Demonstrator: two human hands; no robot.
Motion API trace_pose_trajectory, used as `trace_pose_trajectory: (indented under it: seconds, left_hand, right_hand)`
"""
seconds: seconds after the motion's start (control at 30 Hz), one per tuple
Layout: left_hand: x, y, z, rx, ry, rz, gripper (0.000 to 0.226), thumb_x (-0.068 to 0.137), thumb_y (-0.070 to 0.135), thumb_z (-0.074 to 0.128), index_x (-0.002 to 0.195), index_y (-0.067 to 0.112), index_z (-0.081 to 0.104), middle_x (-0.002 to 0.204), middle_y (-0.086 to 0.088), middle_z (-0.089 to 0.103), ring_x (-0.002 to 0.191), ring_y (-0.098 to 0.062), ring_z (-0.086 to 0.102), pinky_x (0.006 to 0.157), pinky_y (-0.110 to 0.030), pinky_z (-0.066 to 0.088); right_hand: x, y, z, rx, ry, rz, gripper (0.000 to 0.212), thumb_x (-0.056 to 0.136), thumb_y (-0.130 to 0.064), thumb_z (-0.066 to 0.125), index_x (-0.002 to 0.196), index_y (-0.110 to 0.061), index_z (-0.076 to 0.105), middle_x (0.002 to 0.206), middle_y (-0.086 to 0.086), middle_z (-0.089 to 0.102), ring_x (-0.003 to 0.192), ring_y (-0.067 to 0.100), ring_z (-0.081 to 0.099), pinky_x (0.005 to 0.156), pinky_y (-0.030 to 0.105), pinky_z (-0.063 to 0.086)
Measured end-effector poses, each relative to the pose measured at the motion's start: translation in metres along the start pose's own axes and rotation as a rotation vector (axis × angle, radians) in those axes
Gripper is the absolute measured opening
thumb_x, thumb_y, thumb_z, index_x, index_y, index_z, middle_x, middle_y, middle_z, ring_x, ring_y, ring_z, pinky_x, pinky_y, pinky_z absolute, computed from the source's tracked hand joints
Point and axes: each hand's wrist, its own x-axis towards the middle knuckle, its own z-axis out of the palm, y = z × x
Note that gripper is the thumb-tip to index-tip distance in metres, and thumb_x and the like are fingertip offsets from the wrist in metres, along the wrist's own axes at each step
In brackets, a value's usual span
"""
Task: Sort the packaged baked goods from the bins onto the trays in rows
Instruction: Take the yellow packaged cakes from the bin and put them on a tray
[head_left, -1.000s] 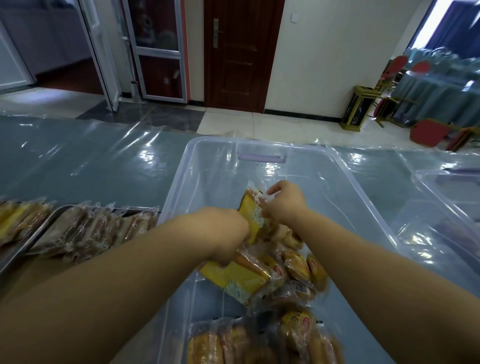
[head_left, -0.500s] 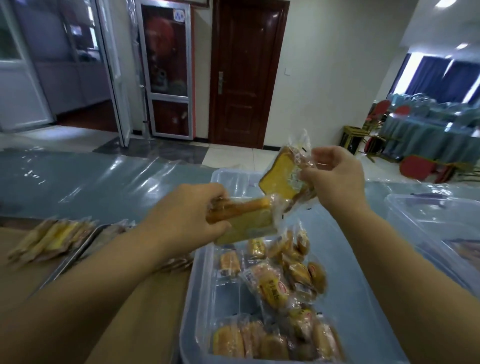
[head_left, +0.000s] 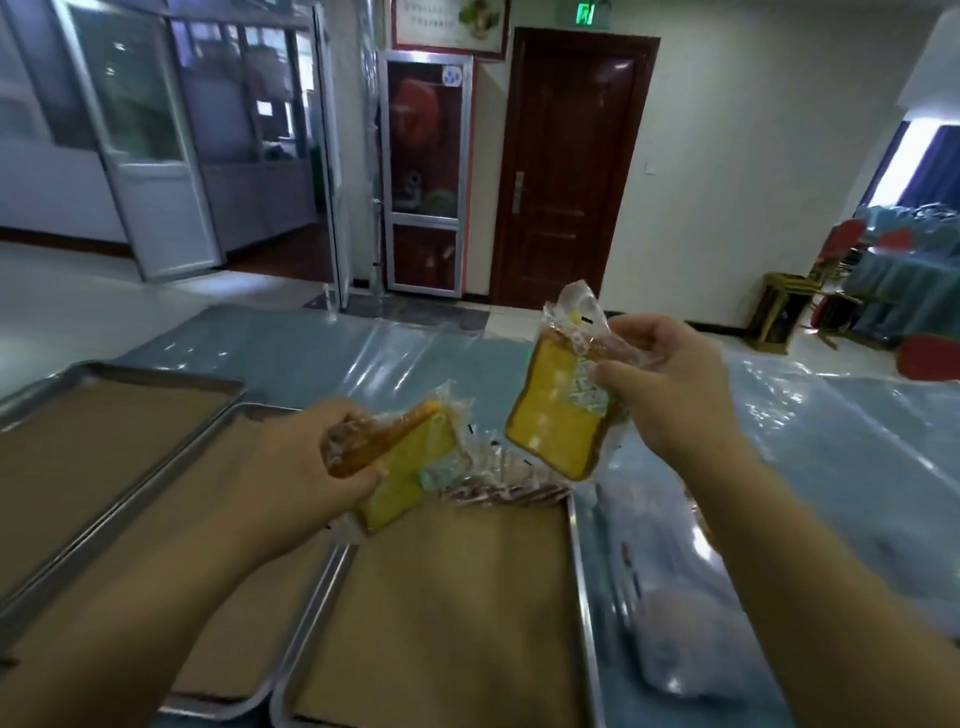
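Observation:
My left hand grips a wrapped yellow cake slice above the far left corner of a metal tray lined with brown paper. My right hand pinches a second wrapped yellow slice by its top, hanging upright over the tray's far edge. A few dark wrapped pastries lie at the far end of that tray, partly hidden behind the slices.
Two more paper-lined metal trays sit to the left, the middle tray and the far left tray. Blurred clear plastic lies right of the near tray on the blue, film-covered table. Chairs and a door stand beyond.
Both hands lifted one wrapped slice each out of the clear bin. The view then swung left, so the bin left the frame and the hands now hover over the trays.

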Motion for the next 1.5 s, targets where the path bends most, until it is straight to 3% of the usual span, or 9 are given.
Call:
trace_pose_trajectory:
  seconds: [0.17,0.3,0.5,0.73,0.9,1.0,1.17,1.37,1.5]
  left_hand:
    - [-0.040,-0.094,-0.041,-0.044,-0.053,-0.179,0.035,0.060,0.049,0.070,0.092,0.051,0.057,0.081,0.023,0.064,0.071,0.008,0.060,0.051,-0.023,0.050]
    - [-0.067,-0.157,-0.057,-0.054,0.008,-0.317,0.039,0.054,0.059,0.063,0.091,0.054,0.054,0.086,0.037,0.059,0.069,0.011,0.059,0.053,-0.028,0.053]
    - [-0.067,-0.234,-0.059,-0.107,0.058,-0.470,0.037,0.052,0.055,0.067,0.087,0.047,0.057,0.073,0.027,0.064,0.062,0.001,0.062,0.055,-0.028,0.050]
    - [-0.029,-0.315,-0.053,-0.196,0.060,-0.549,0.031,0.066,0.031,0.080,0.085,0.044,0.059,0.079,0.019,0.067,0.070,0.003,0.062,0.056,-0.024,0.044]
    - [0.007,-0.360,-0.044,-0.160,0.063,-0.610,0.027,0.068,0.042,0.076,0.089,0.042,0.058,0.079,0.021,0.065,0.072,0.006,0.060,0.056,-0.025,0.046]
    - [0.028,-0.382,-0.035,-0.103,0.068,-0.602,0.035,0.069,0.045,0.075,0.097,0.044,0.053,0.082,0.022,0.062,0.078,0.000,0.061,0.065,-0.035,0.055]
    - [0.069,-0.410,-0.017,-0.010,-0.016,-0.548,0.044,0.069,0.055,0.067,0.106,0.044,0.046,0.084,0.008,0.062,0.073,-0.018,0.064,0.056,-0.040,0.056]
    - [0.118,-0.435,0.010,0.129,-0.097,-0.393,0.039,0.076,0.043,0.068,0.109,0.028,0.054,0.097,-0.002,0.063,0.082,-0.024,0.059,0.063,-0.030,0.044]
    - [0.138,-0.447,0.032,0.137,-0.207,-0.293,0.040,0.083,0.043,0.062,0.115,0.023,0.052,0.109,0.001,0.055,0.093,-0.015,0.053,0.072,-0.025,0.039]
  right_hand:
    - [-0.040,-0.002,0.097,0.008,-0.140,0.082,0.035,0.077,-0.013,0.072,0.101,-0.034,0.056,0.093,-0.020,0.059,0.084,-0.006,0.056,0.063,0.008,0.044]
    - [-0.067,0.007,0.174,0.006,-0.261,0.130,0.033,0.081,-0.017,0.069,0.100,-0.037,0.052,0.095,-0.022,0.055,0.086,-0.003,0.055,0.061,0.014,0.042]
    - [-0.077,0.029,0.262,-0.016,-0.340,0.195,0.038,0.080,-0.026,0.071,0.111,-0.034,0.050,0.098,-0.025,0.049,0.082,-0.017,0.049,0.054,0.006,0.039]
    - [-0.048,0.056,0.357,-0.031,-0.365,0.331,0.033,0.078,-0.038,0.072,0.103,-0.037,0.049,0.091,-0.026,0.047,0.076,-0.006,0.050,0.054,0.015,0.034]
    - [-0.018,0.072,0.420,-0.054,-0.422,0.466,0.032,0.079,-0.038,0.071,0.103,-0.031,0.050,0.089,-0.014,0.053,0.066,0.003,0.056,0.049,0.018,0.035]
    - [0.001,0.081,0.452,-0.072,-0.461,0.550,0.035,0.079,-0.040,0.071,0.103,-0.026,0.050,0.086,-0.007,0.059,0.064,0.009,0.057,0.048,0.021,0.039]
    - [0.031,0.098,0.492,-0.189,-0.528,0.619,0.047,0.070,-0.056,0.069,0.097,-0.024,0.051,0.081,0.000,0.065,0.070,0.018,0.063,0.058,0.029,0.047]
    - [0.067,0.117,0.528,-0.234,-0.535,0.716,0.044,0.074,-0.043,0.074,0.056,-0.017,0.043,0.057,0.004,0.049,0.051,0.017,0.047,0.050,0.027,0.035]
    - [0.087,0.120,0.543,-0.125,-0.492,0.819,0.032,0.077,-0.038,0.073,0.074,-0.007,0.065,0.066,0.009,0.062,0.066,0.024,0.062,0.062,0.030,0.049]
